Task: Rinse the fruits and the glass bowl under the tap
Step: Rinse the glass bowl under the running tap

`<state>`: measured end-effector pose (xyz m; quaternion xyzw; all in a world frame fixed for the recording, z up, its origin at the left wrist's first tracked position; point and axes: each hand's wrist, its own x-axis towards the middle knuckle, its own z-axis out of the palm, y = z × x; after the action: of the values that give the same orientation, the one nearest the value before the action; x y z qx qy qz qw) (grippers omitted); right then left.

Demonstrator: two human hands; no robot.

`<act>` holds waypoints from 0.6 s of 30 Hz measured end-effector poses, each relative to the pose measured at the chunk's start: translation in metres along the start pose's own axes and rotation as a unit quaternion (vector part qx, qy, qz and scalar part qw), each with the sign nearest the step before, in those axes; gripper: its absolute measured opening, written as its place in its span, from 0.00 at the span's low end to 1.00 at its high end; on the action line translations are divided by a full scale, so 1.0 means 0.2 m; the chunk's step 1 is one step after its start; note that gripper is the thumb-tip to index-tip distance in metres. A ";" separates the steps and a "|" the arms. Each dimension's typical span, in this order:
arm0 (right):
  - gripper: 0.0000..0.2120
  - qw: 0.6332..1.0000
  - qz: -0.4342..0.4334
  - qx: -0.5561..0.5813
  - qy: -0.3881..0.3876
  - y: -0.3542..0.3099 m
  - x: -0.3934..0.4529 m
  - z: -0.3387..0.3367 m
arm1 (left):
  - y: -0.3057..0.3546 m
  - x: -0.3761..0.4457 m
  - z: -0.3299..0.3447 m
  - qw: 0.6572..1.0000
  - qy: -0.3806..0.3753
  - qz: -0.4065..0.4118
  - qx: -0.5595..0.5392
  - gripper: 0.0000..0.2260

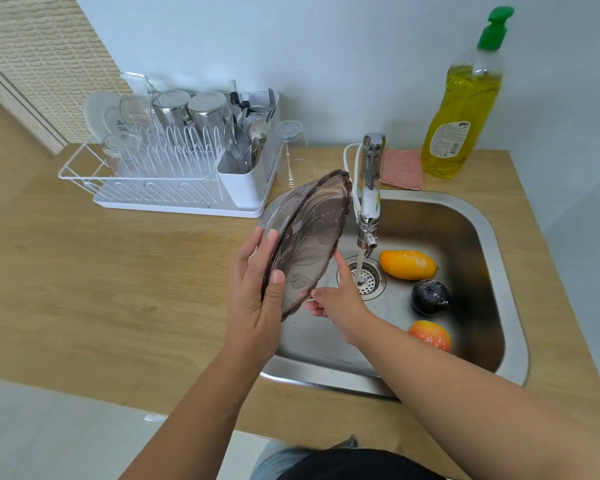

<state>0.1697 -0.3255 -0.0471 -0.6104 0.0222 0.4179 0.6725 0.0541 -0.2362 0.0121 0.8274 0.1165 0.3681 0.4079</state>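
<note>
A sink (499,237) is set into the right part of a counter (118,271), with a tap (369,188) at its rear rim. Three fruits (407,265) lie in the basin, right of the drain (362,277). A bowl (309,233) is held tilted on edge above the sink's left side (between the left hand (257,299) and right hand (336,299)). A dish rack (174,161) stands behind and to the left; a soap bottle (463,109) and cloth (402,168) are placed behind the sink.

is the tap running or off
Running: a thin stream falls from the tap onto the drain strainer in the sink.
</note>
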 end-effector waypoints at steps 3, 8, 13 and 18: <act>0.45 1.000 -0.001 -0.007 -0.003 0.00 -0.01 0.00 | 0.00 0.00 0.00 1.000 0.001 -0.008 -0.007 0.20; 0.42 1.000 0.001 -0.009 -0.006 -0.01 0.00 0.00 | 0.00 0.01 0.00 1.000 0.006 -0.003 -0.001 0.19; 0.37 1.000 0.001 0.013 -0.014 -0.03 -0.01 -0.01 | 0.00 0.01 0.01 1.000 0.007 -0.007 -0.001 0.19; 0.38 1.000 0.007 0.021 -0.021 -0.04 -0.02 -0.01 | 0.01 0.01 0.01 1.000 0.003 -0.009 -0.002 0.19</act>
<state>0.1742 -0.3282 -0.0389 -0.5871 0.0214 0.4345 0.6827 0.0568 -0.2382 0.0142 0.8243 0.1249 0.3672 0.4124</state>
